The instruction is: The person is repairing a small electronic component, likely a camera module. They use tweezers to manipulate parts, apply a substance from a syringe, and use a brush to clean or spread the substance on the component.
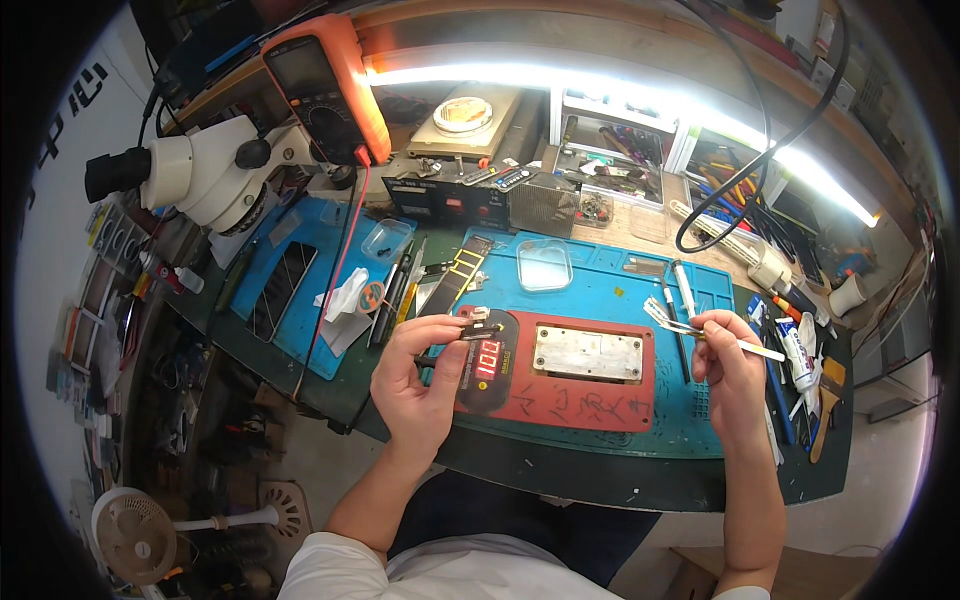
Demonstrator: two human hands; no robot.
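Blue work mat [600, 285] spans the bench, red heating plate [560, 375] with lit digits on it, microscope [200, 175] far left; left hand [420, 375] pinches a small dark board [478, 330] just above the plate's left end, right hand [728, 365] pinches pale tweezers [700, 328] near the mat's right edge

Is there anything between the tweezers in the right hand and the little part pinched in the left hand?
Nothing stands between them. The tweezers in the right hand and the small part in the left hand are apart above the red heating plate, which lies beneath.
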